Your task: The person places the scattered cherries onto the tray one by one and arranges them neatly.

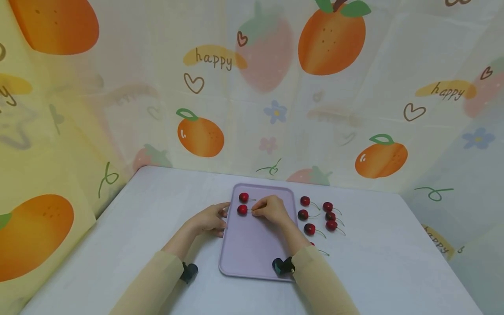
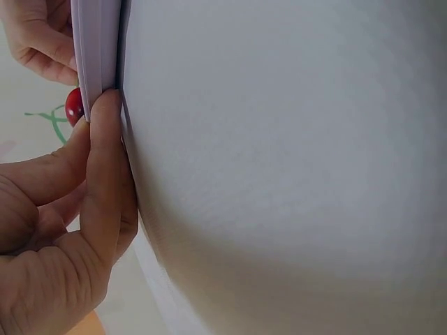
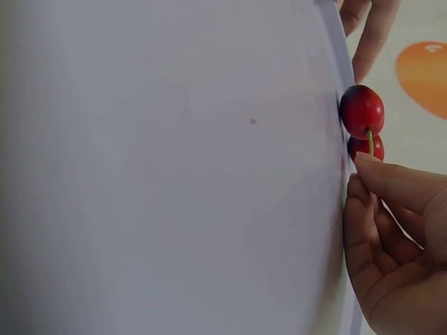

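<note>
Cherry [image 1: 242,210], glossy red, has its stem pinched between thumb and fingertips of the right hand [image 1: 272,210], within the far left part of the lilac tray [image 1: 253,249]. Its round body faces left and its stem runs right, so its long axis crosses the tray's width. A second cherry [image 1: 243,197] lies just beyond it in the tray, stem likewise rightward. The left hand [image 1: 211,218] touches the tray's left edge with uncurled fingers. Right of the tray, seven cherries [image 1: 309,229] lie on the white table [image 1: 393,262], one partly hidden.
</note>
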### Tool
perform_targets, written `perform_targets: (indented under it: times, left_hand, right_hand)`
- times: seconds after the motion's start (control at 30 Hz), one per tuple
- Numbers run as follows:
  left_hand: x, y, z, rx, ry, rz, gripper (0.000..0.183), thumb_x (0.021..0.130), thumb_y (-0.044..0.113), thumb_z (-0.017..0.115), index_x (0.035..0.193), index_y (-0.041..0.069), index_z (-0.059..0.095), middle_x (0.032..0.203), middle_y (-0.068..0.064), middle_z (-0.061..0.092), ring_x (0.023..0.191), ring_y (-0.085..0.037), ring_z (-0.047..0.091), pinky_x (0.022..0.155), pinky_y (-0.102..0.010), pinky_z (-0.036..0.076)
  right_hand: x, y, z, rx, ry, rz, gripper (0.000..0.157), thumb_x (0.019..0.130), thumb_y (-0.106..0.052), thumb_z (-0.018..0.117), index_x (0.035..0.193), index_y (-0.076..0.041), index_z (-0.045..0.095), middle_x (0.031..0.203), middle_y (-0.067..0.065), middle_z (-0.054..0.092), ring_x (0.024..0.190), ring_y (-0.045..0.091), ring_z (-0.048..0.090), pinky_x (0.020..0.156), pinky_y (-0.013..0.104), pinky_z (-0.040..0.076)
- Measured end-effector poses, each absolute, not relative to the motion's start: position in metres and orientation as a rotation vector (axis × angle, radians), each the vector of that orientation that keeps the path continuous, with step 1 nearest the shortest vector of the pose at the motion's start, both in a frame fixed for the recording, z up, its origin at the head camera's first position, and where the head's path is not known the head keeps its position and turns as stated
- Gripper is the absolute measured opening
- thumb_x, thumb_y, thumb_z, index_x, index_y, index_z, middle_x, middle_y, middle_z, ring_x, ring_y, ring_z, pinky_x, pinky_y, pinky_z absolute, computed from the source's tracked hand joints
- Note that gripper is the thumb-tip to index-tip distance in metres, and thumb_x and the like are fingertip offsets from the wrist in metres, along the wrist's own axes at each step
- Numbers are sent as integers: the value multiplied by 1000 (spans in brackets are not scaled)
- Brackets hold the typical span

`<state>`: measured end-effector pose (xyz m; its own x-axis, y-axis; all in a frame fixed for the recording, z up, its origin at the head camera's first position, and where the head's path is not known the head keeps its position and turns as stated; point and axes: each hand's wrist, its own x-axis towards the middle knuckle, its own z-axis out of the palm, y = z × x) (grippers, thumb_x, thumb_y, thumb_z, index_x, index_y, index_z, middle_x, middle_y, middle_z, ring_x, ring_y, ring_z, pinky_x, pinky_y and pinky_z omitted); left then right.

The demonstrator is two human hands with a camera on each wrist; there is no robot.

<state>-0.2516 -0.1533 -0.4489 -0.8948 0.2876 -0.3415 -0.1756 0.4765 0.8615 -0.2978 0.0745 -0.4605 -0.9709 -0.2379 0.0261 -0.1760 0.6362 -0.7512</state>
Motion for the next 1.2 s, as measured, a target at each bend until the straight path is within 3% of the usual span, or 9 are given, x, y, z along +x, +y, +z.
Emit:
perform_targets:
  times: [0.8,1.2]
  left_hand:
    - [-251,-152,-448,98,2281,1413,79,85,-14,59,156,5,27,118,-17,45,68,-15,53,60,-24,60]
    - [-251,-152,-449,98,2289,1407,79,86,-13,60,156,6,27,120,-18,46,67,-14,53,60,-24,60]
  right_hand:
    - [-298,77,-460,-326,2733,-1330,13,75,-9,83,88,-10,80,87,7,77,78,9,63,73,19,52]
    - [-297,80,-451,-289,2715,-1382,16,78,-11,81,94,-10,79,91,7,77,73,7,63,64,17,51]
